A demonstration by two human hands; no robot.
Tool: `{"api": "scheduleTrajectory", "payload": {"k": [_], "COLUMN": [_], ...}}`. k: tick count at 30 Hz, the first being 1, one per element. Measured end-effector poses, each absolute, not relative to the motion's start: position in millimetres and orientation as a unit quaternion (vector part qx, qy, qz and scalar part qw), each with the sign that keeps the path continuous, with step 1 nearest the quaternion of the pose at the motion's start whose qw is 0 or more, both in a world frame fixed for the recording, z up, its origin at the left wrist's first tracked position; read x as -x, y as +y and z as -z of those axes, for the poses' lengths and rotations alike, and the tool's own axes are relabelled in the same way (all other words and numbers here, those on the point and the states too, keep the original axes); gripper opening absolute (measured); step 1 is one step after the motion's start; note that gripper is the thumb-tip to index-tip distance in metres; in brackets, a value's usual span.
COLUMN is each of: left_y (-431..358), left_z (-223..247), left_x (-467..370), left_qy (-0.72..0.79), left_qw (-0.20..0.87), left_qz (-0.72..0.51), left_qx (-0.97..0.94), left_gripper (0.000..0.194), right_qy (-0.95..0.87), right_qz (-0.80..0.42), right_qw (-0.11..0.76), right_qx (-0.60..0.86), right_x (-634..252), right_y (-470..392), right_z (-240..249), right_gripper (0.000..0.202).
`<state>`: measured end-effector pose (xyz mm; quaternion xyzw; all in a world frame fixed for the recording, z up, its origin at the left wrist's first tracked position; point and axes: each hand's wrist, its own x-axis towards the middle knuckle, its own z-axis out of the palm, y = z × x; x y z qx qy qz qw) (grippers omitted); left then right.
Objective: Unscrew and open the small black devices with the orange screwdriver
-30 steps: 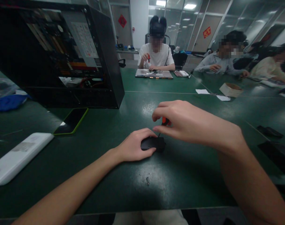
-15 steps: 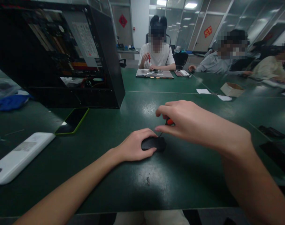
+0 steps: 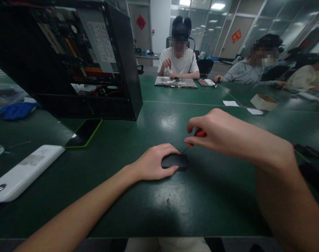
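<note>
A small black computer mouse (image 3: 175, 161) lies on the green table, gripped at its left end between the thumb and fingers of my left hand (image 3: 158, 162). My right hand (image 3: 210, 130) is closed around a screwdriver (image 3: 199, 132) with a red and black handle. The thin shaft slants down to the left, and its tip is at the far edge of the mouse, close to my left fingertips. Whether the tip is in a seam or only touching cannot be made out.
An opened black computer case (image 3: 122, 70) stands at the left. Nearby lie a green-edged phone (image 3: 84, 133), a white long device (image 3: 28, 171) and a blue glove (image 3: 16, 111). Across the table (image 3: 154, 210), a person (image 3: 179, 59) holds a red screwdriver over a panel. A small box (image 3: 263, 102) sits far right.
My right hand has drawn a little to the right and turned, showing more of the screwdriver's handle and shaft. My left hand keeps its hold on the mouse. The view has shifted slightly.
</note>
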<state>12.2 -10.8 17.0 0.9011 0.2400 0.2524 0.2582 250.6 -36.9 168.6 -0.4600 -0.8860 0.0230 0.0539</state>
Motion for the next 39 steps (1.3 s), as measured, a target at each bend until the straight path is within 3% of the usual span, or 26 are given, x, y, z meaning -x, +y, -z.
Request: {"api": "scheduleTrajectory", "payload": {"k": [3, 8, 15, 23, 33, 39], "left_y": [-11, -10, -9, -1, 4, 6], "left_z": [-18, -18, -19, -20, -23, -26], "left_x": [-12, -11, -9, -4, 1, 5], "left_qy": [0.246, 0.250, 0.253, 0.228, 0.182, 0.163], "left_qw": [0.261, 0.257, 0.244, 0.260, 0.271, 0.287], "left_qz": [-0.246, -0.248, -0.243, -0.245, -0.246, -0.224], "left_qx": [-0.900, -0.900, -0.904, -0.906, -0.913, -0.917], "left_gripper": [0.036, 0.037, 0.037, 0.040, 0.043, 0.046], "right_qy": [-0.899, -0.920, -0.864, -0.925, -0.923, -0.932], "right_qz": [-0.040, -0.077, 0.011, -0.071, -0.081, -0.111], "right_qw": [0.054, 0.060, 0.039, 0.090, 0.142, 0.127], "right_qx": [0.434, 0.380, 0.503, 0.362, 0.349, 0.321], "right_x": [-246, -243, -243, -242, -241, -231], "right_y": [-40, -48, -43, -43, -42, -46], "right_z": [-170, -173, -169, -171, -176, -175], "right_gripper": [0.007, 0.020, 0.022, 0.021, 0.015, 0.011]}}
